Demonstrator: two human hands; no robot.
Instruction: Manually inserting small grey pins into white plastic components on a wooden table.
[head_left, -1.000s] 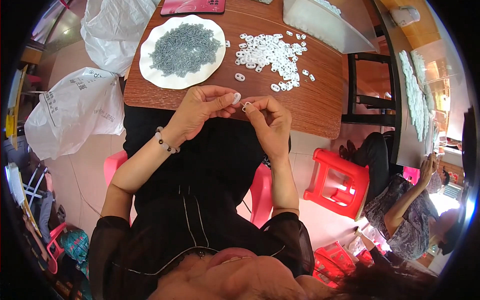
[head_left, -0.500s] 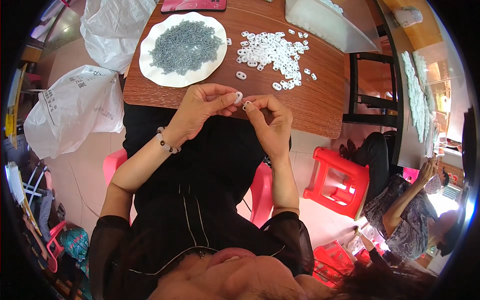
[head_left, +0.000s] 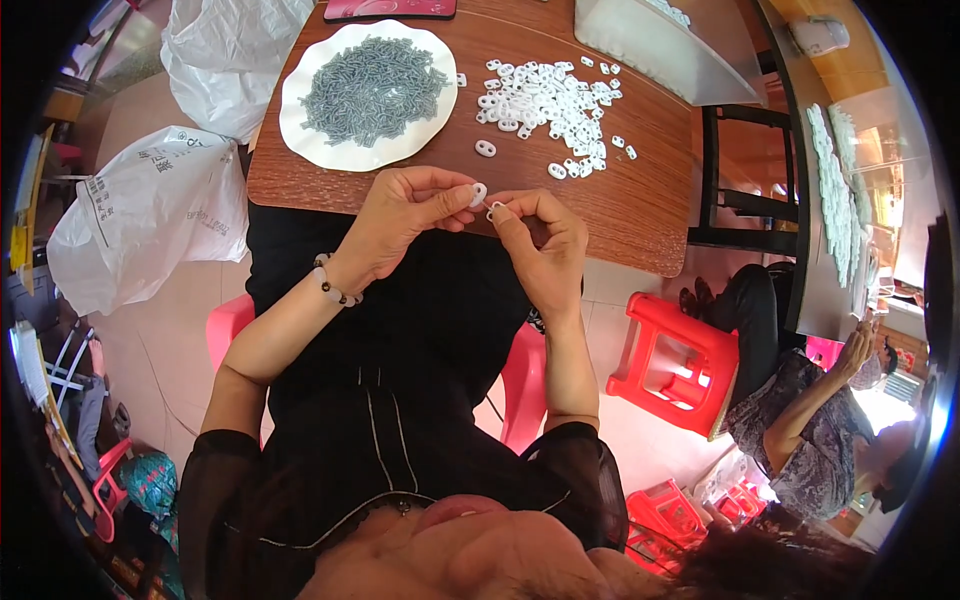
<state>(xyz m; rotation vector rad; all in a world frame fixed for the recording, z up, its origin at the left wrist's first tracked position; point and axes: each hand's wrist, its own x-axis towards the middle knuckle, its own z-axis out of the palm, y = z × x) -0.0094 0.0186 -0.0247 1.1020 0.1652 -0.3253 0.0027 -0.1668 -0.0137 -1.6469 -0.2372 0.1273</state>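
Note:
My left hand (head_left: 408, 220) pinches a small white oval plastic piece with holes (head_left: 478, 194) between thumb and fingertips. Close beside it, my right hand (head_left: 545, 240) is closed on a small white ring-shaped part (head_left: 495, 211). Both hands are held just over the near edge of the brown wooden table (head_left: 640, 215). Beyond them lies a loose pile of white two-holed pieces (head_left: 550, 105), with a single one (head_left: 485, 148) apart from it. A scalloped white plate (head_left: 300, 135) holds a heap of small grey tubular pieces (head_left: 375, 90).
A pink phone-like object (head_left: 390, 8) lies at the far edge. A translucent bin (head_left: 665, 50) stands at the back right. White sacks (head_left: 160, 215) are on the left. To the right are a red stool (head_left: 680, 365) and a seated person (head_left: 800, 430) at another table.
My hands keep nearly the same pose, holding the small white parts close together. The table and its contents have shifted very slightly in the view.

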